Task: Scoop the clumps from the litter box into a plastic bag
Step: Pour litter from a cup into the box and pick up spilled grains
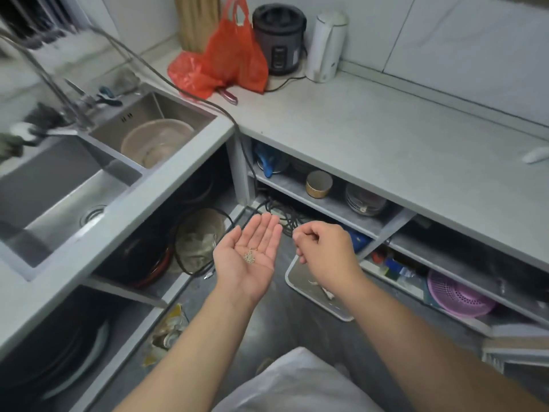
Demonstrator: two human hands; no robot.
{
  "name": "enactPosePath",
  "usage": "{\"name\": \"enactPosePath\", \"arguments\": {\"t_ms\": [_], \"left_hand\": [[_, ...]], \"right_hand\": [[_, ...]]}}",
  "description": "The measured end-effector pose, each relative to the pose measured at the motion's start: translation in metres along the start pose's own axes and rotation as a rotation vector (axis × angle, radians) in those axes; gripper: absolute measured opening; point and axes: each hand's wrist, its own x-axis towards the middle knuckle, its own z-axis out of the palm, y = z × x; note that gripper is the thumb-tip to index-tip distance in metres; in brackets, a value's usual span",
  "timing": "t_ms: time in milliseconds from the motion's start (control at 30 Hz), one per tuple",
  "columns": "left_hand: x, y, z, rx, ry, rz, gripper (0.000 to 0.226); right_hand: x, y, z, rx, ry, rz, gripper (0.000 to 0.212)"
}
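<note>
My left hand is held out flat, palm up, over the kitchen floor. A small heap of grey litter grains lies in its palm. My right hand hovers just to its right, fingers curled in with thumb and fingertips pinched together; I cannot tell if it holds a grain. Below the right hand a white-rimmed tray stands on the floor with a few scraps in it. A red plastic bag sits on the counter at the back. No scoop is in view.
A double steel sink with a bowl fills the left counter. A black cooker and white kettle stand at the back. Open shelves under the counters hold pots, dishes, cables and a purple colander.
</note>
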Motion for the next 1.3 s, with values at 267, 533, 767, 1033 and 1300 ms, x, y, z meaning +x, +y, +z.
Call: {"name": "enactPosePath", "arguments": {"t_ms": [267,533,767,1033,1300], "left_hand": [[-0.013,-0.031,-0.002,-0.089,0.058,0.150,0.039],[-0.052,-0.089,-0.007,-0.269,0.153,0.395,0.038],[-0.111,-0.116,-0.046,-0.438,0.227,0.594,0.039],[-0.182,-0.131,-0.120,-0.651,0.291,0.793,0.037],[-0.273,-0.164,-0.218,-0.875,0.330,0.953,0.036]], "right_hand": [[0.015,0.008,-0.019,0.001,-0.159,-0.069,0.017],[0.016,0.023,-0.045,-0.066,-0.408,-0.256,0.016],[-0.026,0.026,-0.026,-0.094,-0.663,-0.391,0.016],[-0.104,0.025,0.017,-0.209,-0.905,-0.579,0.016],[-0.219,0.058,0.062,-0.396,-1.130,-0.718,0.023]]}}
